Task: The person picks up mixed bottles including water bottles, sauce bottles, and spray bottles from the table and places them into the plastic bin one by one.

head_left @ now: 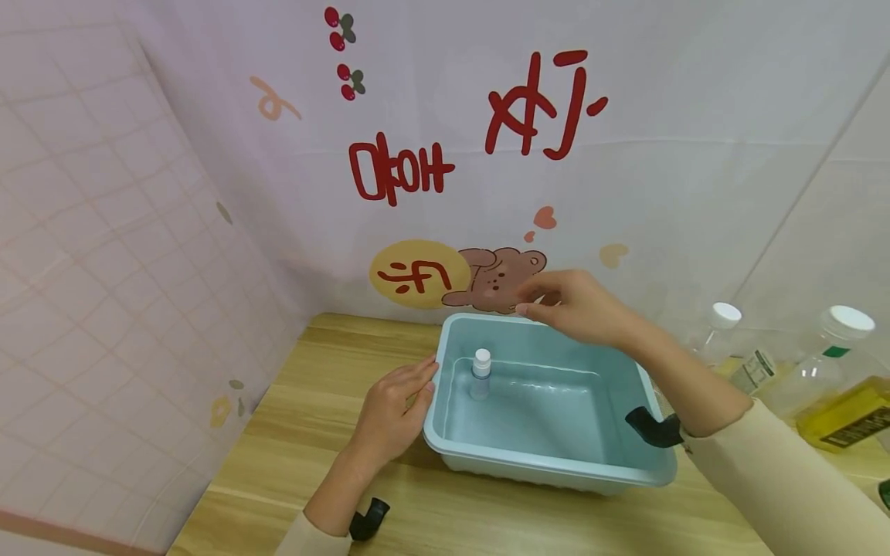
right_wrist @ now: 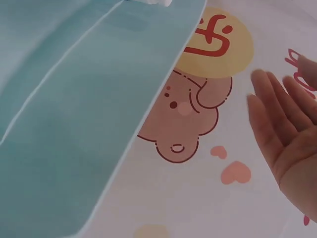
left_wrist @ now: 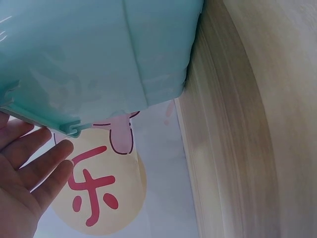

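Observation:
A light blue plastic basin (head_left: 556, 461) stands on the table. Inside it, towards the left end, a small clear bottle (head_left: 480, 378) with a white cap stands upright. My left hand (head_left: 389, 413) lies against the basin's left rim, fingertips right at the edge; in the left wrist view its fingers (left_wrist: 47, 183) are extended and spread a little. Over the basin's back rim hangs my right hand (head_left: 573, 309), holding nothing. Its fingers (right_wrist: 270, 106) look loosely bent and apart from the basin in the right wrist view.
To the right of the basin stand clear bottles with white caps (head_left: 844, 324), one bearing a label. A bottle of yellow liquid (head_left: 851, 413) is beside them. The wooden table (head_left: 334, 363) meets a printed cloth wall (head_left: 431, 93) behind and a grid-patterned wall at left.

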`<action>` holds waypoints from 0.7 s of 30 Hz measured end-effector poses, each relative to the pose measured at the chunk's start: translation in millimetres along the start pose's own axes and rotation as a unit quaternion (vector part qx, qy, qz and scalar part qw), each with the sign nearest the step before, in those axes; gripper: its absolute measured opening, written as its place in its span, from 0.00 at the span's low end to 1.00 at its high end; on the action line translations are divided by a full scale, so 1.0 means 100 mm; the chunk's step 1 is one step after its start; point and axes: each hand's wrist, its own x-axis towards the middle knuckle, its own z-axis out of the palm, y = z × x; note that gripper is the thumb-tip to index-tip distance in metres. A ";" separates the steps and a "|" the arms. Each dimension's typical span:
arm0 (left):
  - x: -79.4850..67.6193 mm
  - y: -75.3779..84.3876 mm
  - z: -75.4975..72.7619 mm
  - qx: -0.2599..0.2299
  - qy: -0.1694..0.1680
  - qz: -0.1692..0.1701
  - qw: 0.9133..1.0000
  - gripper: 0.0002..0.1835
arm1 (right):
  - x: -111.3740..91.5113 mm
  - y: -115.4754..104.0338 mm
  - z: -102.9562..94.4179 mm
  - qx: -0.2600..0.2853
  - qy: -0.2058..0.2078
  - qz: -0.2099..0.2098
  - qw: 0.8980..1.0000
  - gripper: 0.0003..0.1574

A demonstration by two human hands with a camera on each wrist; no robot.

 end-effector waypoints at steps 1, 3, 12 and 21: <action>0.00 0.00 0.00 0.001 0.000 -0.001 1.000 0.18 | -0.03 -0.01 -0.01 -0.002 0.010 -0.001 1.000 0.12; 0.00 0.00 0.00 0.003 0.001 -0.003 1.000 0.18 | -0.11 -0.02 -0.04 -0.002 0.030 -0.007 1.000 0.13; -0.01 0.01 0.01 0.001 0.004 -0.007 1.000 0.18 | -0.46 -0.02 -0.16 -0.027 0.103 -0.040 0.993 0.16; 0.00 0.00 0.02 0.002 0.011 0.000 1.000 0.18 | -0.76 0.07 -0.25 -0.050 0.171 -0.105 0.978 0.26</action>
